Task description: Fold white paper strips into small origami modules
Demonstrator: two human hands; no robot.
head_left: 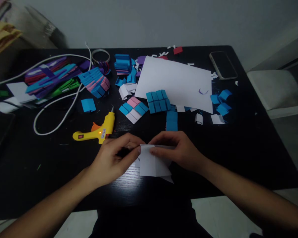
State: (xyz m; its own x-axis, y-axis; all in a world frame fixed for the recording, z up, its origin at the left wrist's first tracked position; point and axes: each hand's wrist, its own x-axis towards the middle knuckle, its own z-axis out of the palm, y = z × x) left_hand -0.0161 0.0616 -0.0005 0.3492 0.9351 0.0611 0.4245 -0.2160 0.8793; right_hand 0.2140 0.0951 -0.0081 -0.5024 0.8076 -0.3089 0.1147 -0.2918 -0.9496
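A small folded piece of white paper (152,163) lies near the front edge of the black table (250,148). My left hand (114,158) pinches its upper left edge with thumb and forefinger. From the right, my right hand (178,150) grips the top of the same paper, fingers curled over the fold. Both hands meet at the paper's upper edge.
A yellow glue gun (96,131) with a lit lamp lies left of my hands, its white cord (54,115) looping left. Folded blue, pink and white paper pieces (149,104), a large white sheet (176,81), coloured paper strips (52,77) and a phone (222,64) lie further back.
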